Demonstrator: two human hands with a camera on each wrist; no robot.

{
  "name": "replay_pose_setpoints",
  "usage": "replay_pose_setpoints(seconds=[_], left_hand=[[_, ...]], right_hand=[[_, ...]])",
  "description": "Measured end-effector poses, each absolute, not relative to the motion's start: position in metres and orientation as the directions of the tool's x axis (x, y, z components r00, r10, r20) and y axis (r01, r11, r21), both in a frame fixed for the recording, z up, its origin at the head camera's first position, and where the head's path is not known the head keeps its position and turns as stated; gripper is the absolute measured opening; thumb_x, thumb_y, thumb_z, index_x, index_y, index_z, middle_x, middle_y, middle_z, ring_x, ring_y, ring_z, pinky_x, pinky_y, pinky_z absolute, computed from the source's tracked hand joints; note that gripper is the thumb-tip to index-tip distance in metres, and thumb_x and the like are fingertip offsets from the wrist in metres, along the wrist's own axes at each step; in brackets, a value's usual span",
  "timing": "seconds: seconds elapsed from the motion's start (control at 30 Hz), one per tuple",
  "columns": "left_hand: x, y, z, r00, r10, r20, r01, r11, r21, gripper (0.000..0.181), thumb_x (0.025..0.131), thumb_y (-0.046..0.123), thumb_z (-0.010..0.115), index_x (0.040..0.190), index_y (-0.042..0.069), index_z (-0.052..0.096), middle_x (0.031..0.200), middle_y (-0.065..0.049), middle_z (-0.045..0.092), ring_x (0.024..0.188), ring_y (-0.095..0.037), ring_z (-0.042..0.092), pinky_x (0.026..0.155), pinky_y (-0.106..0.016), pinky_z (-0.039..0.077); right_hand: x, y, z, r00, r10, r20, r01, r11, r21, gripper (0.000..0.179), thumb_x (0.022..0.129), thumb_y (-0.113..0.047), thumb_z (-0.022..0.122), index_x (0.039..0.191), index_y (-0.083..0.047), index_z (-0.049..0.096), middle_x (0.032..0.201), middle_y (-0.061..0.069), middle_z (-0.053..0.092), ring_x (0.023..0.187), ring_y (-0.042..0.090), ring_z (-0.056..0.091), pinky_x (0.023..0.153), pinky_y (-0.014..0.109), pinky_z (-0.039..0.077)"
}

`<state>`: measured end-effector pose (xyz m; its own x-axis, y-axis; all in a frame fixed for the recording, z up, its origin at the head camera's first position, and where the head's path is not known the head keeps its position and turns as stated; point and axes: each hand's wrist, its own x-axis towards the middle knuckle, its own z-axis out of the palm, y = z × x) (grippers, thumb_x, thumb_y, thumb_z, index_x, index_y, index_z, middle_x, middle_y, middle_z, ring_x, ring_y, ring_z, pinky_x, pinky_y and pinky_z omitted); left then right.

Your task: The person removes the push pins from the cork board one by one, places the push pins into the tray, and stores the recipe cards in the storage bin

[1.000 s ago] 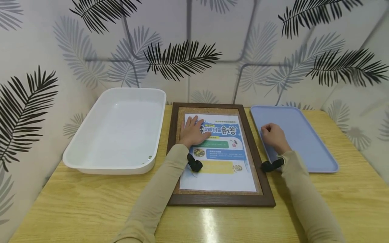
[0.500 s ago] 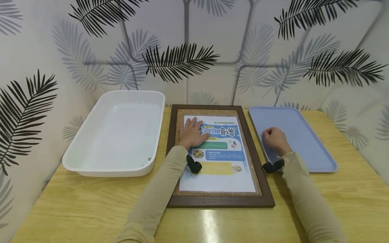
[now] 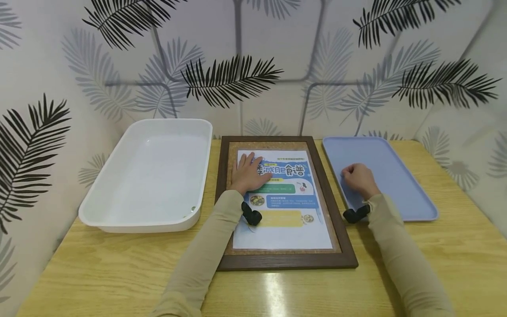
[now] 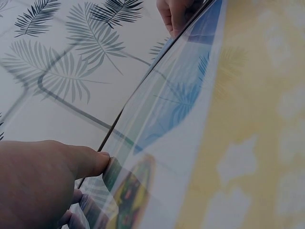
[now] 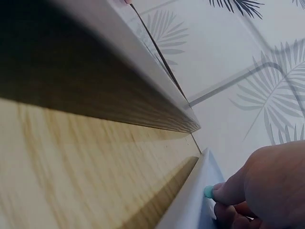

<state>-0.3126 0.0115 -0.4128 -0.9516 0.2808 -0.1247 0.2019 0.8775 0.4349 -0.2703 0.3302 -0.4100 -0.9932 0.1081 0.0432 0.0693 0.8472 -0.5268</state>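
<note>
Leaf-patterned wallpaper (image 3: 198, 26) rises at twelve o'clock beyond the wooden table (image 3: 119, 273). From the framed corkboard (image 3: 289, 261), we see a white tub (image 3: 154, 176) toward nine, a blue tray (image 3: 400, 189) toward three. Our left hand (image 3: 249, 176) lies spread on the printed sheet (image 3: 285, 202); our right hand (image 3: 360, 178) pinches a turquoise piece (image 5: 208, 192) over the tray.
</note>
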Motion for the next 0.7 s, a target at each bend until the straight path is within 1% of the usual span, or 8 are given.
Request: replay_pose_setpoints(seconds=[0.1,0.23,0.5,0.7], left_hand=[[-0.3109,0.0114,-0.4123,-0.953,0.280,-0.113,0.204,0.874,0.440,0.071,0.093,0.053,0.050,0.153,0.020,0.029,0.163,-0.005,0.011,0.151,-0.028,0.000,0.120,-0.048,-0.003],[-0.3121,0.0119,-0.4140,-0.951,0.283,-0.122,0.203,0.873,0.443,0.072,0.093,0.053,0.049,0.153,0.020,0.028,0.163,-0.004,0.010,0.151,-0.027,-0.002,0.120,-0.047,-0.005],[-0.3147,0.0107,-0.4181,-0.944,0.292,-0.152,0.201,0.876,0.439,0.074,0.094,0.056,0.047,0.155,0.021,0.023,0.164,-0.004,0.006,0.150,-0.026,-0.005,0.120,-0.047,-0.007],[-0.3097,0.0099,-0.4109,-0.945,0.299,-0.134,0.208,0.864,0.459,0.073,0.094,0.053,0.049,0.154,0.018,0.026,0.163,-0.006,0.009,0.151,-0.027,-0.003,0.120,-0.047,-0.006]], right_hand=[[-0.2691,0.3301,-0.4087,-0.994,0.108,0.028,0.076,0.838,-0.540,0.031,0.095,-0.012,0.046,0.104,0.012,0.064,0.099,0.029,0.065,0.078,0.032,0.060,0.064,0.034,0.046],[-0.2680,0.3308,-0.4080,-0.994,0.108,0.024,0.077,0.834,-0.547,0.033,0.096,-0.013,0.043,0.105,0.013,0.061,0.097,0.028,0.063,0.078,0.033,0.059,0.066,0.037,0.046],[-0.2669,0.3311,-0.4093,-0.991,0.130,0.035,0.087,0.821,-0.563,0.034,0.095,-0.016,0.043,0.104,0.012,0.061,0.095,0.026,0.062,0.079,0.032,0.057,0.064,0.031,0.042],[-0.2654,0.3253,-0.4054,-0.991,0.123,0.057,0.067,0.809,-0.584,0.035,0.097,-0.018,0.044,0.106,0.010,0.061,0.095,0.024,0.063,0.076,0.028,0.057,0.063,0.029,0.042]])
